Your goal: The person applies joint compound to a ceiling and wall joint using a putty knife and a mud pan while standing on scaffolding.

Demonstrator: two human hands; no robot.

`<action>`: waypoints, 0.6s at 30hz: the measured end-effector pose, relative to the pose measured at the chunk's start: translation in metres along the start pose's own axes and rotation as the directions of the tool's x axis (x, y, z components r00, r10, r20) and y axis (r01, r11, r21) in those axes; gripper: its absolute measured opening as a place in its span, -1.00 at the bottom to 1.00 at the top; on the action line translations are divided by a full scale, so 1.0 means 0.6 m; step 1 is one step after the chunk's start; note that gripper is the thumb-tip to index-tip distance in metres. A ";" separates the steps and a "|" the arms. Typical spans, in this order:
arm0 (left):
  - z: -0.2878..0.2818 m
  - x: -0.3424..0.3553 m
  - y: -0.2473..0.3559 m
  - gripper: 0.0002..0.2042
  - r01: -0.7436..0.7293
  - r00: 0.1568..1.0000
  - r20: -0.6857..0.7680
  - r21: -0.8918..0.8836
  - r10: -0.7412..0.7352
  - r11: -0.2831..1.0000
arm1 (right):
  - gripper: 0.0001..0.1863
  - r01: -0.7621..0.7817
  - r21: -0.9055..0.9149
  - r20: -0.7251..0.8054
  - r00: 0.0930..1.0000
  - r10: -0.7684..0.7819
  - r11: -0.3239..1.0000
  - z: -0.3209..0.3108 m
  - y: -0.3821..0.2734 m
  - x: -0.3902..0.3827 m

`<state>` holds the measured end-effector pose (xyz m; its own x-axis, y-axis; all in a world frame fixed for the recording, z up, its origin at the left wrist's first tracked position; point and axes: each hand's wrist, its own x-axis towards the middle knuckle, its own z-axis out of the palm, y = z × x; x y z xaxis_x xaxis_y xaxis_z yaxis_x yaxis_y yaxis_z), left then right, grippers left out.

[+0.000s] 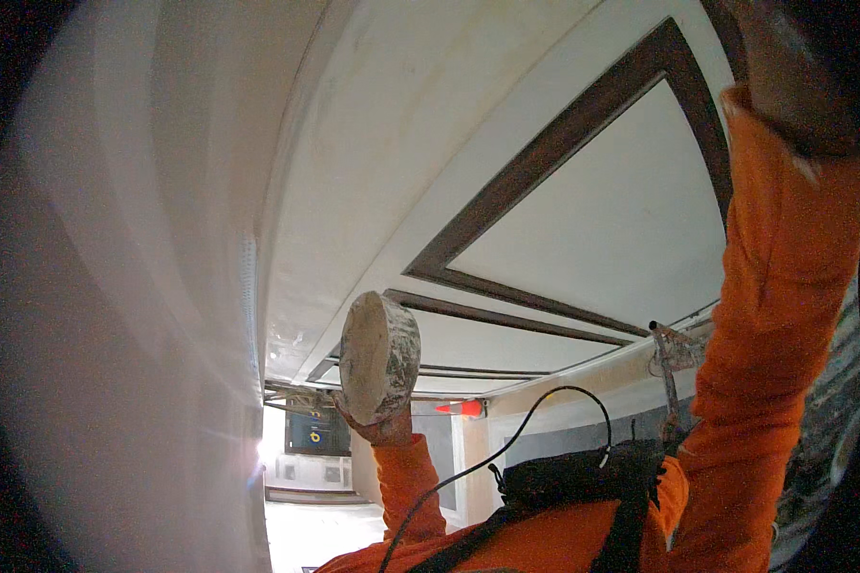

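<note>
A round tub (pixel 365 355), smeared with pale plaster and apparently filled with it, rests in my left hand (pixel 384 428). The fingers hold it from below, and its round face is turned toward the left. My right arm, in an orange sleeve, reaches up along the right side. At the upper right corner my right hand (pixel 798 81) is dark and cut off by the edge of the view, so its fingers and anything in them are hidden. It is nearest to the dark brown trim (pixel 545 162) framing a white panel (pixel 612 205).
A large pale smooth surface (pixel 124 286) fills the left side. A metal pole (pixel 667 372) stands between my arms. Farther off are an orange cone-like object (pixel 463 409), a dark panel (pixel 317 435) and a bright light. A black cable (pixel 506 439) loops from the black pouch (pixel 573 477) on my chest.
</note>
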<state>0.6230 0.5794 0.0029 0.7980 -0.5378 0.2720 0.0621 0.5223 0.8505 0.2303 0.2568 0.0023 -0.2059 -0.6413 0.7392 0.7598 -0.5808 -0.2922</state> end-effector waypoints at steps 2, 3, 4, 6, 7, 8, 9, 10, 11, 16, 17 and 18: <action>-0.018 0.011 -0.001 -0.31 0.040 0.998 0.060 -0.102 -0.034 0.994 | -0.69 0.003 -0.015 -0.092 0.996 -0.004 1.000 0.003 0.020 -0.013; -0.028 0.008 0.003 -0.30 0.070 0.993 0.107 -0.134 -0.056 0.988 | -0.68 0.005 -0.004 -0.148 0.989 -0.005 1.000 0.014 0.038 -0.017; -0.028 0.007 0.001 -0.29 0.099 0.986 0.150 -0.171 -0.073 0.980 | -0.68 0.006 0.019 -0.200 0.980 -0.002 1.000 0.036 0.064 -0.015; 0.005 0.016 -0.004 -0.25 0.040 0.990 0.133 0.022 -0.042 0.999 | -0.66 0.056 0.079 -0.330 0.944 -0.027 0.995 0.081 0.092 0.017; 0.054 0.032 -0.026 -0.25 0.069 0.986 0.148 0.079 -0.080 0.994 | -0.66 0.130 0.064 -0.407 0.909 -0.093 0.989 0.079 0.075 0.050; 0.011 0.022 -0.008 -0.29 0.097 0.989 0.117 -0.020 -0.094 0.995 | -0.65 0.123 0.156 -0.456 0.889 -0.040 0.980 0.133 0.131 0.053; -0.003 0.019 -0.001 -0.31 0.149 0.982 0.138 -0.141 -0.129 0.979 | -0.64 0.164 0.176 -0.509 0.859 -0.052 0.971 0.171 0.146 0.070; -0.024 0.015 0.008 -0.34 0.195 0.976 0.149 -0.258 -0.161 0.946 | -0.63 0.196 0.167 -0.546 0.834 -0.075 0.966 0.212 0.168 0.075; -0.036 0.015 0.005 -0.36 0.069 0.991 0.109 0.078 -0.078 0.995 | -0.62 0.247 0.063 -0.577 0.799 -0.166 0.967 0.242 0.178 0.078; -0.066 -0.029 0.033 -0.40 -0.063 0.998 0.018 0.042 0.062 0.997 | -0.52 0.367 -0.330 -0.572 0.655 -0.494 0.870 0.358 0.270 0.024; -0.065 -0.046 0.036 -0.40 -0.072 0.997 -0.038 -0.001 0.072 0.997 | -0.53 0.395 -0.340 -0.545 0.657 -0.521 0.854 0.378 0.279 0.010; -0.084 -0.057 0.045 -0.40 -0.099 0.991 -0.093 -0.048 0.094 0.994 | -0.51 0.352 -0.300 -0.534 0.708 -0.462 0.887 0.396 0.285 -0.007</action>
<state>0.6275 0.6455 -0.0061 0.8525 -0.4226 0.3078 0.0117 0.6040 0.7969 0.5076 0.2796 0.0934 -0.8261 -0.4539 0.3339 0.4166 -0.8910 -0.1805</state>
